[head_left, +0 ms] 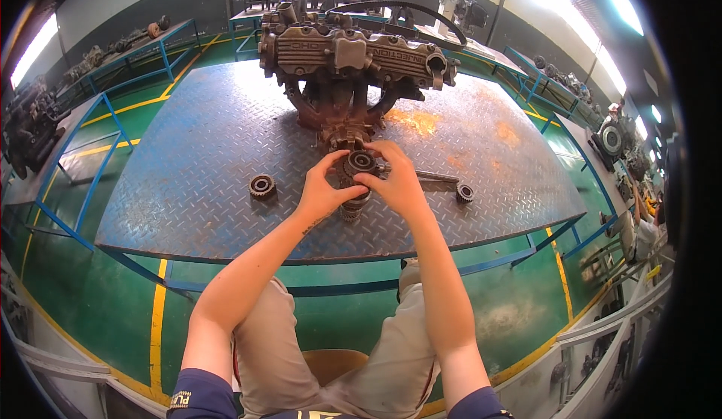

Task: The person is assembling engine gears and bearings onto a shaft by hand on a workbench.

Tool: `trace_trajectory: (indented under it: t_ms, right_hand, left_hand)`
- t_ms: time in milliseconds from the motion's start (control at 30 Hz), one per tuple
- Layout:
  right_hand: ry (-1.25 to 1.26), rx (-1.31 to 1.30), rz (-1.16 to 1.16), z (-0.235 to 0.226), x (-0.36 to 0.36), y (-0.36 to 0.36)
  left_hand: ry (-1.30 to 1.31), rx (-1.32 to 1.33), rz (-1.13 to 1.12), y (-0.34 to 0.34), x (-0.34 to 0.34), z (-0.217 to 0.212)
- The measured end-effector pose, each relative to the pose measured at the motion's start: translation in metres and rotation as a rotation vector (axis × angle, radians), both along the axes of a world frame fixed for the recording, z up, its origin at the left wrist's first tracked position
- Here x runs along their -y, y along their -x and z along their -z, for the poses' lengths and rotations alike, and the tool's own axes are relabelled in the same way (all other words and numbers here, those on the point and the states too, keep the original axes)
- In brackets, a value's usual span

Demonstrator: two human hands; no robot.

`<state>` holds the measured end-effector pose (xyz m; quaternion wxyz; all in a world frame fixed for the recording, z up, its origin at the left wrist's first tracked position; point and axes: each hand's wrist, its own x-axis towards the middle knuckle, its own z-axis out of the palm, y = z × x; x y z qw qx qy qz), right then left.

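Between the fingers of my left hand and my right hand is a dark, round metal gear with a hole in its middle. My fingers curl round it from both sides, thumbs at its near edge. Below and behind it is a geared shaft, largely covered by my hands and the gear. To the left a small toothed gear lies on the metal tabletop. Another small gear sits to the right, near the end of a metal rod.
A large engine with a black belt stands at the table's far side. Blue-framed benches with metal parts line the room on both sides. On the right, another person is partly in view near the railing.
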<state>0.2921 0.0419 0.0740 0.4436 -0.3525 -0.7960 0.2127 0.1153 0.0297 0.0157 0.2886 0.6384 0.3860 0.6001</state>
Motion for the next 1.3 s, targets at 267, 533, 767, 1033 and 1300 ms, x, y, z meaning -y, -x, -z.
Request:
trace_trajectory:
  t_ms: [267, 533, 767, 1033, 1300]
  right_hand:
    - [-0.135, -0.012, 0.049, 0.029, -0.022, -0.025]
    - [-0.071, 0.036, 0.015, 0.024, -0.015, -0.02]
    - [-0.033, 0.034, 0.029, 0.018, -0.007, -0.017]
    - [-0.055, -0.209, 0.471, 0.033, -0.052, -0.099]
    - [0.119, 0.216, 1.063, 0.135, -0.078, -0.205]
  left_hand:
    - [0.006, -0.028, 0.013, 0.0, 0.0, -0.002]
    - [0.017, -0.016, 0.03, 0.002, -0.002, 0.0]
    - [0.028, 0.0, 0.042, 0.001, 0.0, -0.001]
    - [0.022, -0.04, 0.02, 0.001, 0.002, 0.0]
    - [0.037, -0.075, 0.145, 0.026, -0.004, 0.011]
